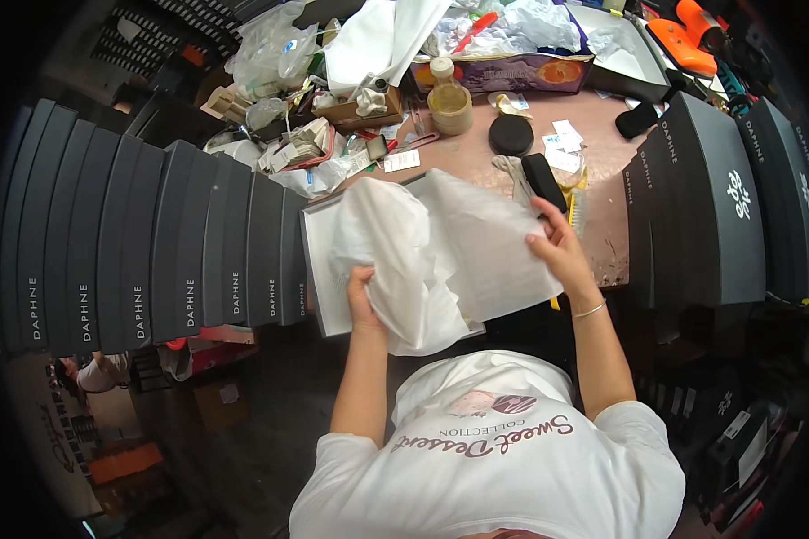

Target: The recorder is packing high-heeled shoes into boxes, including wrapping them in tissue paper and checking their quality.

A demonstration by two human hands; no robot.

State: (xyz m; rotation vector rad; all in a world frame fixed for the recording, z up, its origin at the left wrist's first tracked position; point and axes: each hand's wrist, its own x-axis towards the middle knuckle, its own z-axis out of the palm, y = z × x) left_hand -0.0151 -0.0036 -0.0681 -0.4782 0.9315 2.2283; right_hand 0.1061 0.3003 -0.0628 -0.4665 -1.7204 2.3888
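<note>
A bundle wrapped in thin white paper (391, 247) lies over a shallow open box (322, 269) at the table's front. My left hand (361, 301) is closed on the bundle's near left side, thumb on top. What the paper wraps is hidden. From the bundle's right spreads a loose sheet of white tissue paper (499, 238). At its right edge my right hand (562, 249) grips it between thumb and fingers, holding it out to the right. A black oblong object (544, 181) lies just beyond my right hand.
Dark grey boxes stand in a long row (175, 242) at left; more dark boxes (706, 207) stand at right. Across the pink table (476, 153) are a jar (449, 103), a round black object (511, 136), paper labels (564, 148), and a carton (512, 74) filled with crumpled paper.
</note>
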